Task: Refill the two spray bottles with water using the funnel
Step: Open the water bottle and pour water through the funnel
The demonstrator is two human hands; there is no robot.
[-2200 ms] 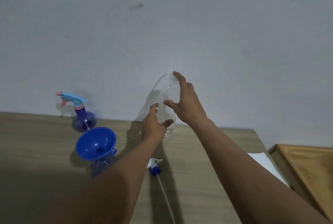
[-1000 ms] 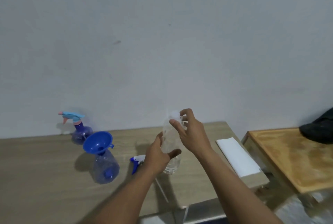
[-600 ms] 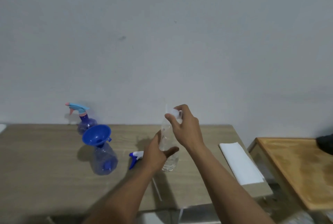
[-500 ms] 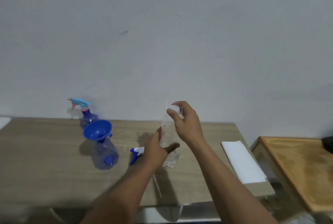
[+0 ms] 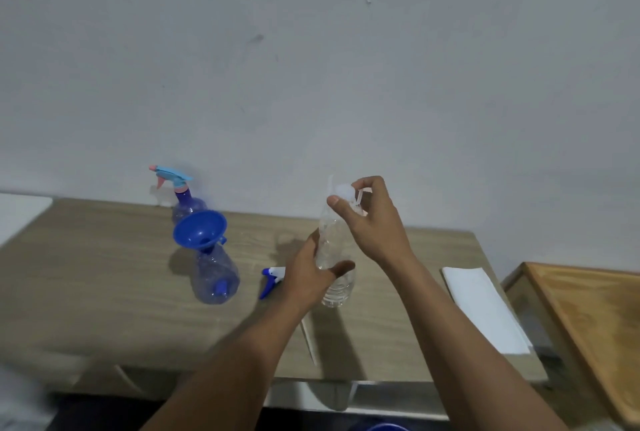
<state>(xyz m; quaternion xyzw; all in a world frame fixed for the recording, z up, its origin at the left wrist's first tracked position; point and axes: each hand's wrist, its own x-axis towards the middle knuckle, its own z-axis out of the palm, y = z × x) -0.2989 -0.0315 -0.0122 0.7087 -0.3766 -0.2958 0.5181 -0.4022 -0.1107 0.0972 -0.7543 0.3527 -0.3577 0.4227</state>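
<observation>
left hand (image 5: 313, 276) gripping water bottle (image 5: 335, 257), right hand (image 5: 374, 219) pinching cap (image 5: 344, 192)

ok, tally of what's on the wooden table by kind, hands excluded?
Spray bottles: 2, a purple one with a light-blue trigger, a clear bluish one without its head
Blue plastic funnel: 1
Loose white-and-blue spray head: 1
Clear plastic water bottle: 1
White folded cloth: 1
Total: 6

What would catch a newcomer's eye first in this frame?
Both hands at centre: the left hand holds a clear water bottle while the right hand pinches its white cap. To their left, a blue funnel sits in an open spray bottle on the table.
</observation>
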